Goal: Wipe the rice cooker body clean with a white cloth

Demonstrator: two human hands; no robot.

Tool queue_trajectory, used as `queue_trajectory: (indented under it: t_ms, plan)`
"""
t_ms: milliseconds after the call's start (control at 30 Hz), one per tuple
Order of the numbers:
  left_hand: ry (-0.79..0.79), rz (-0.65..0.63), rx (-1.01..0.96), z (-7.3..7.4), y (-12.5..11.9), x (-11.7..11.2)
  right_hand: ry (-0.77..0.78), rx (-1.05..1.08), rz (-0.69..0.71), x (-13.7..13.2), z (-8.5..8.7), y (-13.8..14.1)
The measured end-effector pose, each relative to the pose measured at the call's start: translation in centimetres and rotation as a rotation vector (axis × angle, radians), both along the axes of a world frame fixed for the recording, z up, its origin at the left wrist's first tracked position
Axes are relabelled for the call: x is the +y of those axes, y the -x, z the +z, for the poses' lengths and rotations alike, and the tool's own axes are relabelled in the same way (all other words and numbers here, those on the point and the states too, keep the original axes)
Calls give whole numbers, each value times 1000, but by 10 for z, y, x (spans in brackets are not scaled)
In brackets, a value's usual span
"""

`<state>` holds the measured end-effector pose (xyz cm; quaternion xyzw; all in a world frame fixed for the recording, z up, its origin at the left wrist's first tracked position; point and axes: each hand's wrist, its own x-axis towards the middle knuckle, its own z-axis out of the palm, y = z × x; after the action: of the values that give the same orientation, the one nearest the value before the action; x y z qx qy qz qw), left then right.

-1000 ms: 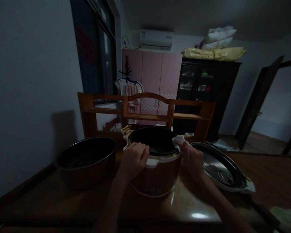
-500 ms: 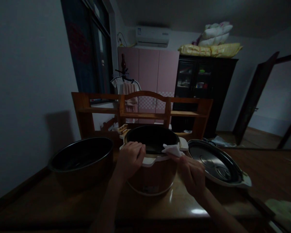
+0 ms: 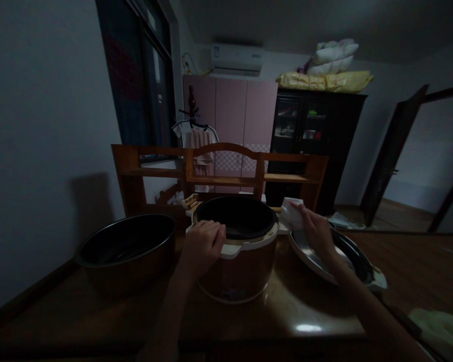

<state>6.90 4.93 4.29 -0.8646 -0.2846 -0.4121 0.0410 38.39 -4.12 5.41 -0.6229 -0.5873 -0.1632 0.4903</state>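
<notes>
An electric cooker (image 3: 245,271) with a brown body, a pale rim and a dark inside stands uncovered in front of me. My left hand (image 3: 203,246) is closed over the front left of its rim. A folded white tissue (image 3: 291,213) is pinched in the fingers of my right hand (image 3: 319,234), by the cooker's right side. Below that hand, the cooker's round lid (image 3: 305,256) lies with its metallic inner face up, partly covered by my forearm. To the left stands a dark inner pot (image 3: 128,271), its mouth facing up.
The wooden table (image 3: 279,317) has a low shelf unit (image 3: 226,179) along its back. A pale cloth-like thing (image 3: 440,324) lies at the lower right. Beyond are pink cabinets (image 3: 230,110), a dark cupboard (image 3: 334,136) and an open door (image 3: 394,151).
My right hand has lifted the tissue off the cooker's front right rim and carried it up and to the right, over the lid. My left hand stays on the rim.
</notes>
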Motion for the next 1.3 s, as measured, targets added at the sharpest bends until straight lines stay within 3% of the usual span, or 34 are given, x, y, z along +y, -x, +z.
queue_trajectory:
  t_ms: [100,233,400,633,767,867,967,1067,1167,1300]
  plan:
    - [-4,0,1,1,0,-1,92,-11,81,18,-13,2]
    - [-9,4,13,2,0,-2,76,10,69,23,-18,7]
    - [-8,6,23,2,0,-2,79,-16,29,9,-15,9]
    - [-17,2,16,2,0,-2,150,-307,-114,-17,-16,31]
    - [-22,-6,1,4,0,-3,132,-266,-13,-33,-12,35]
    - [-28,-7,5,4,0,-4,31,-112,-39,-39,-2,21]
    - [-27,-12,21,5,0,-3,-26,69,-92,-30,9,-1]
    - [-22,-4,23,4,0,-3,85,112,23,-12,12,-12]
    - [-22,-3,17,4,0,-4,186,33,103,4,5,-6]
    - [-37,-5,20,4,0,-4,151,-27,47,11,-9,9]
